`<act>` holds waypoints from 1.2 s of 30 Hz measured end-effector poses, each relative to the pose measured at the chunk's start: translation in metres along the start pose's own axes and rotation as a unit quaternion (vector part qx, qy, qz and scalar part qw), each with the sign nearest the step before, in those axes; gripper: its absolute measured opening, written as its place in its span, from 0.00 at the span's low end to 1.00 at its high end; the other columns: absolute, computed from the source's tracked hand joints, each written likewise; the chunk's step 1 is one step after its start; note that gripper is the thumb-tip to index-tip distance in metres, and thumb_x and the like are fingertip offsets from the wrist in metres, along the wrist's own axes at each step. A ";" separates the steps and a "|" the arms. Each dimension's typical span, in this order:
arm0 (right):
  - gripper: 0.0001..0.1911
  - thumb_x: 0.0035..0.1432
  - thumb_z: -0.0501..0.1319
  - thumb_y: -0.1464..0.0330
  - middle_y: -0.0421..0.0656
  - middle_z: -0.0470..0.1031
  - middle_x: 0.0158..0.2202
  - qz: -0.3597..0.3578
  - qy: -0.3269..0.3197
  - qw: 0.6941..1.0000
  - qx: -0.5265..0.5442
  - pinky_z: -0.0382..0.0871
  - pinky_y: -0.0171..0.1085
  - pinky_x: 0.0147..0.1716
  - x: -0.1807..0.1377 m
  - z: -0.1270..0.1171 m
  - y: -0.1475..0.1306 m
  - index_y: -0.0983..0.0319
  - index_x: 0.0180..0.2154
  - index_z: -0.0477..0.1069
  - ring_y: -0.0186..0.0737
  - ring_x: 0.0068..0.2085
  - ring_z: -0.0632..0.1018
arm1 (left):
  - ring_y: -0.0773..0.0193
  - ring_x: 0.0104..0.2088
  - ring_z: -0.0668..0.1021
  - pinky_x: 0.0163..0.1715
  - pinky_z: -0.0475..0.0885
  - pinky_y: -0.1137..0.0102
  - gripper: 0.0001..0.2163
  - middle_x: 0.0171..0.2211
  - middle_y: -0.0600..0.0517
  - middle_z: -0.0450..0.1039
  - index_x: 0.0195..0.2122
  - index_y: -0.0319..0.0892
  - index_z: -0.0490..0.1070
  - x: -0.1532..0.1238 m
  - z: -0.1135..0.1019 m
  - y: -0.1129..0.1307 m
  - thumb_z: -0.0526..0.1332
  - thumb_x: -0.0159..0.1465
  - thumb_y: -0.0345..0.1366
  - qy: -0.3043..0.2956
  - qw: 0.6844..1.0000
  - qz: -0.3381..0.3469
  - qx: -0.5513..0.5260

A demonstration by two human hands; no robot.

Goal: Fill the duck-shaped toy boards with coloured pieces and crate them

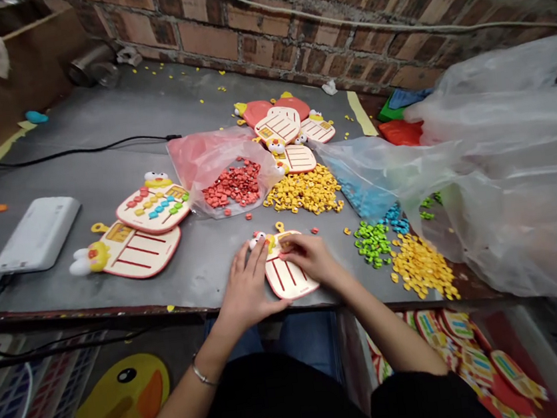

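A duck-shaped abacus toy board with red rods lies at the near edge of the grey table. My left hand rests flat on its left side, fingers stretched out. My right hand is curled over the board's top, fingertips pinched together near its yellow loop; whatever they hold is too small to make out. A pile of yellow beads lies just beyond the board.
Red beads fill an open plastic bag. Green beads and more yellow beads lie right. Finished boards and an empty one sit left, others at the back. A white box and large clear bags flank them.
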State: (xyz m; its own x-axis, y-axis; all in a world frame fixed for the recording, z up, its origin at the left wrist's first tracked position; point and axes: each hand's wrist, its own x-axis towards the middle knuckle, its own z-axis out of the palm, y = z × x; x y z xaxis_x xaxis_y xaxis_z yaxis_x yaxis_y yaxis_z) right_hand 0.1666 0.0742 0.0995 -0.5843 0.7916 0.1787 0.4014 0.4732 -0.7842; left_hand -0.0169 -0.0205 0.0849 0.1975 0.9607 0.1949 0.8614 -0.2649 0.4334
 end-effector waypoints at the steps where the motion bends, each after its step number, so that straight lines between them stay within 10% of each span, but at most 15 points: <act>1: 0.10 0.58 0.61 0.70 0.43 0.78 0.37 -0.012 -0.016 1.000 0.006 0.69 0.39 0.38 0.003 0.005 -0.004 0.59 0.44 0.71 0.40 0.36 0.77 | 0.44 0.66 0.51 0.62 0.52 0.52 0.51 0.67 0.42 0.49 0.67 0.38 0.44 0.000 0.000 0.000 0.67 0.48 0.55 -0.008 1.000 0.001 -0.005; 10: 0.09 0.61 0.57 0.71 0.44 0.75 0.37 -0.100 -0.082 0.991 -0.020 0.67 0.40 0.42 0.006 0.003 -0.022 0.59 0.44 0.71 0.41 0.39 0.73 | 0.44 0.67 0.50 0.63 0.52 0.53 0.50 0.68 0.41 0.46 0.66 0.37 0.45 0.000 0.000 -0.001 0.67 0.48 0.55 -0.009 1.000 0.013 -0.002; 17: 0.10 0.60 0.56 0.69 0.49 0.71 0.45 0.039 0.153 0.975 -0.157 0.67 0.49 0.48 -0.009 -0.031 0.021 0.59 0.41 0.75 0.47 0.45 0.72 | 0.43 0.66 0.53 0.63 0.48 0.49 0.37 0.67 0.34 0.45 0.56 0.37 0.63 -0.003 -0.002 0.000 0.63 0.52 0.58 0.019 0.999 0.029 0.013; 25: 0.10 0.61 0.57 0.67 0.47 0.69 0.40 0.043 0.145 0.985 -0.079 0.72 0.42 0.41 -0.009 -0.039 0.027 0.60 0.38 0.76 0.43 0.43 0.73 | 0.41 0.66 0.53 0.61 0.37 0.39 0.38 0.67 0.36 0.47 0.60 0.40 0.60 -0.001 -0.005 0.005 0.63 0.53 0.56 0.010 0.999 0.036 0.037; 32: 0.09 0.63 0.56 0.69 0.45 0.70 0.37 -0.028 0.059 0.996 -0.053 0.71 0.40 0.39 0.007 -0.029 0.009 0.60 0.40 0.74 0.40 0.39 0.74 | 0.45 0.65 0.57 0.62 0.45 0.42 0.16 0.66 0.39 0.52 0.45 0.45 0.72 -0.005 -0.011 0.001 0.62 0.60 0.48 0.007 0.993 0.117 0.003; 36: 0.08 0.63 0.55 0.71 0.47 0.74 0.36 -0.031 0.061 0.988 -0.136 0.69 0.43 0.40 0.004 -0.027 0.015 0.61 0.37 0.73 0.43 0.39 0.73 | 0.43 0.65 0.55 0.61 0.45 0.41 0.27 0.66 0.36 0.51 0.51 0.43 0.68 -0.005 -0.009 0.000 0.62 0.57 0.55 0.019 0.995 0.102 0.003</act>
State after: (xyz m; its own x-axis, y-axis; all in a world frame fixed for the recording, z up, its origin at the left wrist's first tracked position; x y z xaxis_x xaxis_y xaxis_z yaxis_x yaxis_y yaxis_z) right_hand 0.1897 0.0951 0.1046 -0.5312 0.7906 0.3047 0.5514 0.5956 -0.5842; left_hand -0.0223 -0.0264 0.0915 0.3507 0.8829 0.3122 0.8074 -0.4539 0.3768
